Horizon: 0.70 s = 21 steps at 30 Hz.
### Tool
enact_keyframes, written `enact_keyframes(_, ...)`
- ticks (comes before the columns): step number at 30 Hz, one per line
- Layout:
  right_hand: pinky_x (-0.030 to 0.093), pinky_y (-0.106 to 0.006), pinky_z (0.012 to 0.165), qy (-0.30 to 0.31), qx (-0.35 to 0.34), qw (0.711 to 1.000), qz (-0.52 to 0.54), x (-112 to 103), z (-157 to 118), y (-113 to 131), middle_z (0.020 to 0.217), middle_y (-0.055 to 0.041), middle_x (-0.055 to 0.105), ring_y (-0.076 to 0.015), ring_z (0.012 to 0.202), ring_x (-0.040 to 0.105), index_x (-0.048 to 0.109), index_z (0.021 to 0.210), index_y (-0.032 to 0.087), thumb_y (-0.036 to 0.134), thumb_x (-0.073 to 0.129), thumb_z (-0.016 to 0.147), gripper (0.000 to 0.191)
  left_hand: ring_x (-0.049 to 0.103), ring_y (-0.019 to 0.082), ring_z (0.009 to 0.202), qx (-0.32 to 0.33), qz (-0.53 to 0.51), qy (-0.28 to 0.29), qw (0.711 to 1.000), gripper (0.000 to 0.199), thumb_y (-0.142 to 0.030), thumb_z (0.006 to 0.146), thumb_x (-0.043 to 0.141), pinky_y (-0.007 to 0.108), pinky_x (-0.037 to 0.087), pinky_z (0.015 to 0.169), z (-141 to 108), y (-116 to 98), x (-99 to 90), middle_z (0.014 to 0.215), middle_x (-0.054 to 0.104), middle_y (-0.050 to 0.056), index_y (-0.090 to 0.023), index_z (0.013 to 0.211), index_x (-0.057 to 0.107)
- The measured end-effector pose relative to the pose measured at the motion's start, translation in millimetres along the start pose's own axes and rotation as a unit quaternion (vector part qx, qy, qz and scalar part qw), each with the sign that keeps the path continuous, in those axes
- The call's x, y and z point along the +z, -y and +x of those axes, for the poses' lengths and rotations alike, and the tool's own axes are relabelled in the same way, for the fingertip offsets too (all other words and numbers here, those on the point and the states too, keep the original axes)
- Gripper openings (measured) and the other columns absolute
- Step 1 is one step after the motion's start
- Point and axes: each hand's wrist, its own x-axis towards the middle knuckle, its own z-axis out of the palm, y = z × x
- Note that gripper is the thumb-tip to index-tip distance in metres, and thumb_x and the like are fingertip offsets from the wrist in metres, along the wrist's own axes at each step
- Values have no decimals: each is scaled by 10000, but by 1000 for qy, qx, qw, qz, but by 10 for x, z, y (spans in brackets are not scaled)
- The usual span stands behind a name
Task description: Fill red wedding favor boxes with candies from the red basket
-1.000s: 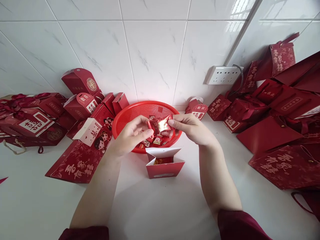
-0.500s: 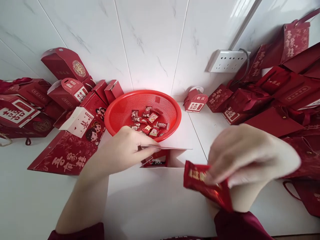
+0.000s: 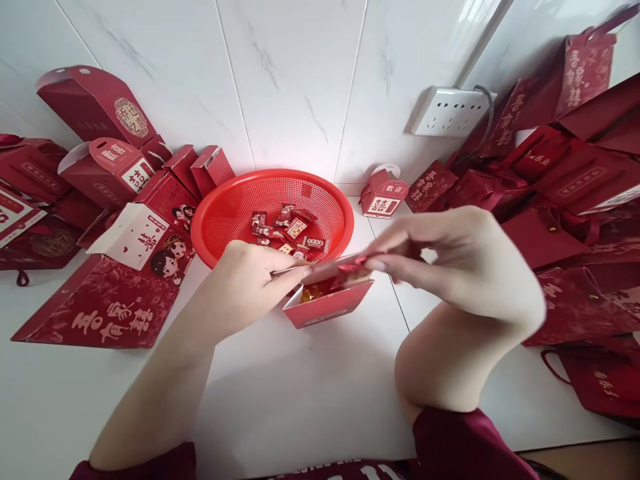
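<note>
My left hand pinches the edge of a small red gift box between thumb and fingers. The box is tilted, with its open top facing me, and something gold and shiny shows inside. At the right side of that opening, my right hand grips a red-wrapped candy packet by its end. The packet is partly hidden by the box and blurred. Just behind the box sits a red plastic basket with several small wrapped candies in it.
Red gift boxes and a flat red bag crowd the left. A small box stands right of the basket by the tiled wall. Several red bags pile up at the right, below a white power strip.
My right hand has carried the red packet left and up to the box opening. The box has tipped so its red front shows. The camera view has shifted slightly.
</note>
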Motion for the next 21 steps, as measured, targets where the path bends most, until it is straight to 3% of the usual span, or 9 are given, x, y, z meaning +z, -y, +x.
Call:
enact_keyframes(4,482,-258,494,-19,49,998,42,161,118,-47,666,-6,680,-132,552,614,705,848,214,415,692,899,207,311,87,424,8,148,48,988,487,-362,845,649,265,181,424,123,42,38,423,360,-35,-176,432,471)
enact_keyframes(9,533,-260,572,34,61,994,79,191,161,-47,712,-20,709,-144,617,664,698,885,199,401,603,963,237,376,95,415,8,135,111,985,422,-337,870,595,255,236,416,202,130,-21,437,474,-31,-185,480,541)
enact_keyframes(16,470,-237,557,16,4,1000,4,222,223,-57,702,-2,698,-111,578,608,722,898,187,310,607,962,180,400,90,442,-36,150,144,978,419,-356,862,571,234,259,443,227,160,-103,454,473,-32,-171,488,531)
enact_keyframes(21,419,-218,545,102,-16,994,-44,237,244,-47,656,25,671,-85,551,560,729,914,173,215,650,916,89,466,95,507,-62,195,207,957,413,-417,900,531,225,269,467,144,32,-248,544,535,-28,-167,577,592)
